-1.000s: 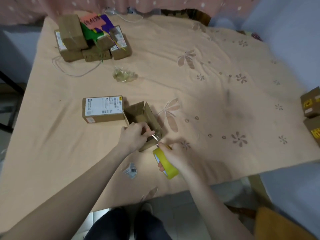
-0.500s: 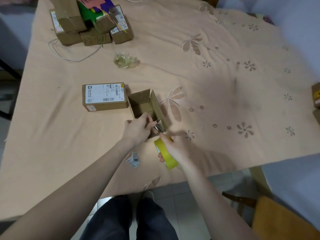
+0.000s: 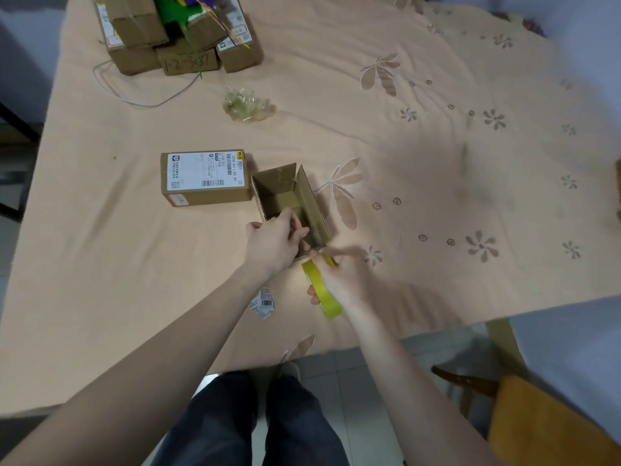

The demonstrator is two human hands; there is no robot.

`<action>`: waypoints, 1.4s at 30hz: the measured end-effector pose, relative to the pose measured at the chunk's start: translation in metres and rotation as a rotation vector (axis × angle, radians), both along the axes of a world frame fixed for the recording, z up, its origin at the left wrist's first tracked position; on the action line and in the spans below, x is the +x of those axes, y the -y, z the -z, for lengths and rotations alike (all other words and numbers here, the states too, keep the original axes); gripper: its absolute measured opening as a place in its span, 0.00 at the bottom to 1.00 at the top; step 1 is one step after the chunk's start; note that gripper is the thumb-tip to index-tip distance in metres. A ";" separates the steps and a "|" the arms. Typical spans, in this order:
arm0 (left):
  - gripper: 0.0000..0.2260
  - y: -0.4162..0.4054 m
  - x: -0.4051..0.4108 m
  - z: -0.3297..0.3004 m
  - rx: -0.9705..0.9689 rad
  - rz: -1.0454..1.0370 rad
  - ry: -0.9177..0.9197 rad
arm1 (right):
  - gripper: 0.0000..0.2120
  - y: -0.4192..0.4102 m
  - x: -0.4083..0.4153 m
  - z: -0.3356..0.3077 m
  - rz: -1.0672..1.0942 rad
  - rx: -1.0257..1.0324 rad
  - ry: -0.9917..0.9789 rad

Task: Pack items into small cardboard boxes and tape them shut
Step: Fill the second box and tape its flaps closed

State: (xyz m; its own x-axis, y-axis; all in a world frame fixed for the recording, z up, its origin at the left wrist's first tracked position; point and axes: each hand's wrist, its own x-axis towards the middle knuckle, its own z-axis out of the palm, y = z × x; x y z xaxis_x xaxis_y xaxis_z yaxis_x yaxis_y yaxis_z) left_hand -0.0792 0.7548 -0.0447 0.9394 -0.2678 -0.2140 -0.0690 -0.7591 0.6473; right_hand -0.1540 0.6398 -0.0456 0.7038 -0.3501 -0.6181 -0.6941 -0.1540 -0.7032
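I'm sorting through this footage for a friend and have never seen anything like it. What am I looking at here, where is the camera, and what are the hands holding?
There is no machine: a person wears a camera on the head, looking down at their own arms. The left hand grips the near edge of an open cardboard box. The right hand holds a yellow tape roll close beside it. On the peach tablecloth also lie a sealed labelled box, a pile of boxes at the far side, crumpled clear plastic and a small barcode scrap.
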 end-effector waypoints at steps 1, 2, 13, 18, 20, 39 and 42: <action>0.07 0.000 0.000 0.002 0.050 0.003 0.030 | 0.18 0.000 0.000 0.000 0.005 0.004 0.001; 0.07 0.000 0.000 0.003 0.103 0.008 0.060 | 0.18 0.000 0.001 0.001 0.011 0.008 0.001; 0.26 0.009 0.004 0.007 0.462 0.096 0.176 | 0.17 0.005 -0.006 0.010 0.034 0.046 -0.010; 0.22 0.002 0.009 0.005 0.534 0.153 0.229 | 0.17 0.004 -0.004 0.006 0.024 0.084 -0.001; 0.12 -0.006 0.006 0.003 0.393 0.143 0.374 | 0.17 0.003 -0.001 0.003 0.014 0.089 0.004; 0.16 -0.020 -0.009 -0.005 0.068 0.398 0.190 | 0.09 0.003 0.010 -0.008 -0.028 0.279 -0.071; 0.15 -0.019 -0.009 -0.005 0.020 0.356 0.151 | 0.13 0.005 0.012 -0.010 -0.060 0.251 -0.082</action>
State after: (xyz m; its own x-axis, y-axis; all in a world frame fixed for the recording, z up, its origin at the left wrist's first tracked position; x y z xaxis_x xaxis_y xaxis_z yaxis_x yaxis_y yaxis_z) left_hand -0.0885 0.7741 -0.0393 0.8098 -0.5799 -0.0886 -0.4239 -0.6829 0.5949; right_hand -0.1421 0.6346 -0.0351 0.6628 -0.1381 -0.7360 -0.7452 -0.0247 -0.6664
